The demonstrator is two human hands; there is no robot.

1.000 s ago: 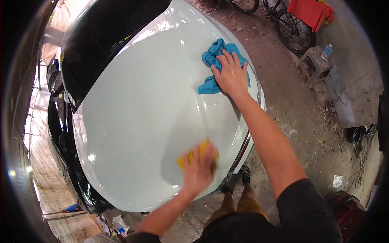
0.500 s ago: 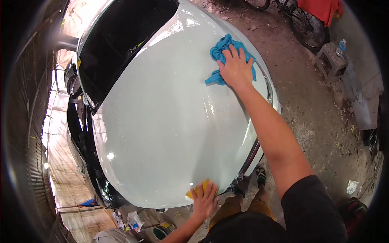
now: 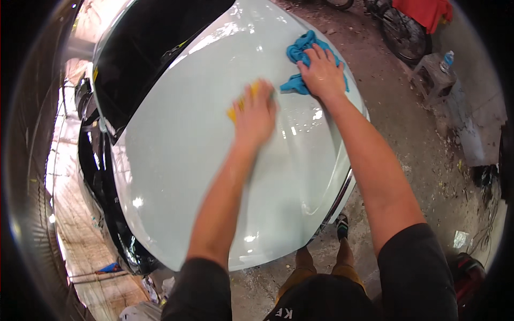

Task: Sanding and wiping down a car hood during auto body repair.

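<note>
The white car hood (image 3: 176, 144) spreads beneath both arms, with a wet-looking shine in places. My left hand (image 3: 254, 120), a little blurred, presses a yellow sponge (image 3: 232, 114) against the middle of the hood; most of the sponge is hidden under the palm and fingers. Farther out to the right, near the hood's front edge, my right hand (image 3: 324, 76) lies over a crumpled blue cloth (image 3: 295, 84). Its fingers rest on the bunched folds, and cloth sticks out on either side of the hand.
A dark windshield (image 3: 155, 48) borders the hood at the upper left. To the right, a grey stool (image 3: 432, 75) holds a plastic bottle (image 3: 448, 57) on the dirt floor. Behind it stands a bicycle (image 3: 404, 35) with a red cloth (image 3: 425, 13) over it.
My left hand has swept the sponge from the hood's near edge up to its middle. My right hand and the blue cloth sit slightly farther up and right in view.
</note>
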